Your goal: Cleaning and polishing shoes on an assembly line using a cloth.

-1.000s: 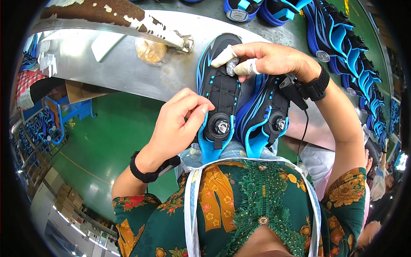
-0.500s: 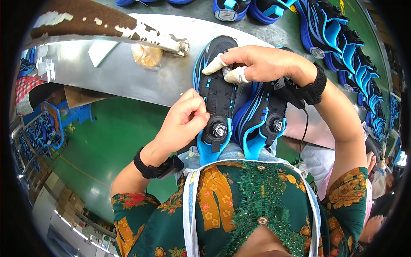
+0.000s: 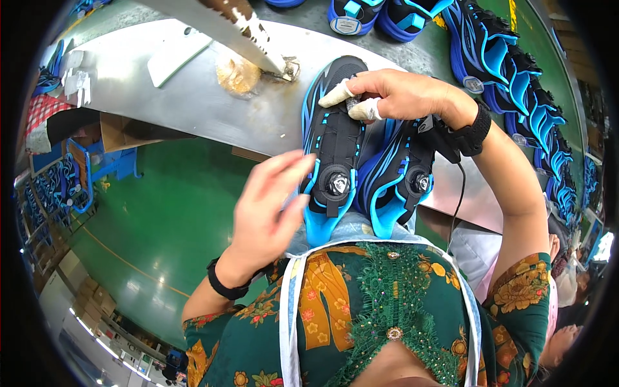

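A black and blue shoe [image 3: 332, 148] with a round dial closure lies toe away from me on the edge of a grey metal table [image 3: 187, 97], its heel against my body. A second shoe of the same kind [image 3: 400, 177] lies beside it on the right. My right hand [image 3: 400, 97], with taped fingertips, presses on the toe end of the left shoe. My left hand [image 3: 271, 206] hovers with fingers spread just left of that shoe's dial, apparently not gripping it.
Several more blue and black shoes [image 3: 516, 71] line the table's far and right edges. A white card [image 3: 177, 55] and a yellowish blob [image 3: 237, 74] lie on the table. A stained beam [image 3: 238, 26] crosses above. Green floor [image 3: 142, 213] lies to the left.
My left hand has come off the shoe's lacing area and moved down and left, fingers spreading apart. My right hand stays on the toe end.
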`<action>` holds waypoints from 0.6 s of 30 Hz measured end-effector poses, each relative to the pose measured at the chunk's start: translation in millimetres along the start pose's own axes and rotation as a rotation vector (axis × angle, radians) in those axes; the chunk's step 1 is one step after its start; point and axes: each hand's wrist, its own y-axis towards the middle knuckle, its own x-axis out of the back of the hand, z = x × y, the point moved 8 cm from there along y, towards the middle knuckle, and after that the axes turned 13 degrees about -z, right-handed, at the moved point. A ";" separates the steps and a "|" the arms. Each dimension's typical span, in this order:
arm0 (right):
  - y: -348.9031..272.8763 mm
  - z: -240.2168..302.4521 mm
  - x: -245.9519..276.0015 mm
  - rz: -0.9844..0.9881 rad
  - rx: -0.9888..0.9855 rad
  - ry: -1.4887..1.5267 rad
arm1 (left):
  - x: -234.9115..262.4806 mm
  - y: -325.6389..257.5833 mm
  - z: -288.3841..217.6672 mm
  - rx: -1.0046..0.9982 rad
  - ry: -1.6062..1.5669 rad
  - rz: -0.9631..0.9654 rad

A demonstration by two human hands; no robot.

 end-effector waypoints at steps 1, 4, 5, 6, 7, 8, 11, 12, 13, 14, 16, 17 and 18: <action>0.5 5.1 -0.7 -0.021 0.034 -0.053 | -15.9 -4.2 3.7 0.045 0.059 0.071; -2.3 24.9 -6.6 -0.096 0.201 -0.304 | -21.4 -14.0 8.8 0.041 0.184 0.157; -5.9 33.9 -7.3 -0.122 0.198 -0.368 | -4.0 -18.2 19.8 0.250 -0.102 0.056; -13.9 33.8 -8.1 -0.200 0.265 -0.386 | 4.5 -14.5 31.8 0.421 -0.409 -0.031; -12.2 14.8 -5.9 -0.232 0.173 -0.454 | 15.7 -15.9 43.0 0.511 -0.481 -0.162; -12.9 6.2 -5.6 -0.259 0.091 -0.516 | 20.1 -27.8 56.1 0.504 -0.460 -0.153; -24.0 22.8 -12.4 -0.291 0.092 -0.541 | -22.0 -68.0 31.4 0.631 -0.494 0.267; -29.5 24.1 -8.1 -0.307 0.135 -0.545 | -30.1 -57.3 8.1 0.366 -0.390 0.299; -31.5 34.1 2.0 -0.416 0.205 -0.604 | -30.5 -55.0 4.2 0.336 -0.321 0.283; -34.1 45.4 12.5 -0.525 0.277 -0.660 | -29.0 -51.2 3.0 0.308 -0.252 0.266; -36.7 73.7 48.7 -0.717 0.221 -0.782 | -10.2 -34.0 8.5 0.190 -0.270 0.192; -35.7 75.2 65.8 -0.837 0.188 -0.853 | 7.8 -26.6 16.3 0.264 -0.285 0.139; -38.7 72.4 84.8 -0.974 0.133 -0.924 | 24.7 -13.2 22.3 0.326 -0.309 0.105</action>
